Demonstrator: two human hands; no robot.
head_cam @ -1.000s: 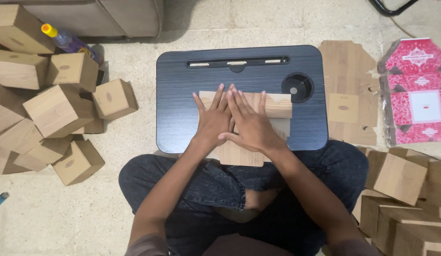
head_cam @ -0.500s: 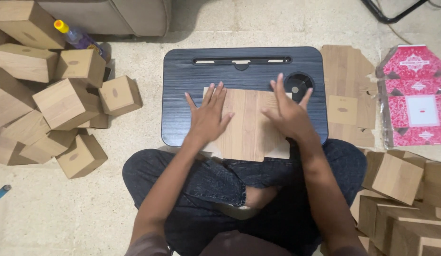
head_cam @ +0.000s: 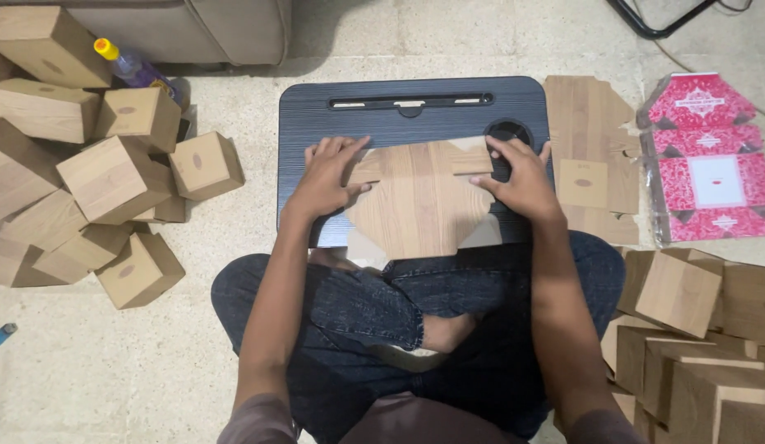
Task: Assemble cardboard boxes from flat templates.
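Recorded crossed legs in dark jeans [head_cam: 358,304] nearest the camera, with folded wood-print boxes [head_cam: 678,292] stacked at 4 o'clock. Found the flat wood-print carton blank [head_cam: 419,205] lying on the black lap desk [head_cam: 399,123], its near point overhanging the desk's 6 o'clock edge above the lap. Noted the left hand [head_cam: 323,177] spread flat at the blank's 10 o'clock corner and the right hand [head_cam: 520,177] spread flat at its 2 o'clock corner, fingers on the two folded-in flaps; neither closed around anything, both merely pressing down. Placed the blank between and partly beneath the two hands, most of its panel uncovered. Judged as risks: with no clasp on it, could slide toward the lap under uneven pressure, given the unsupported near point; could crease off the score line if one flap got more weight than the other; right hand lay over the desk's round recess [head_cam: 510,131], so could find poor backing there. Logged further out a pile of finished boxes [head_cam: 111,177] at 9 o'clock, flat blanks [head_cam: 592,156] and pink printed sheets [head_cam: 707,164] at 3 o'clock, a bottle [head_cam: 128,66] at 11 o'clock.
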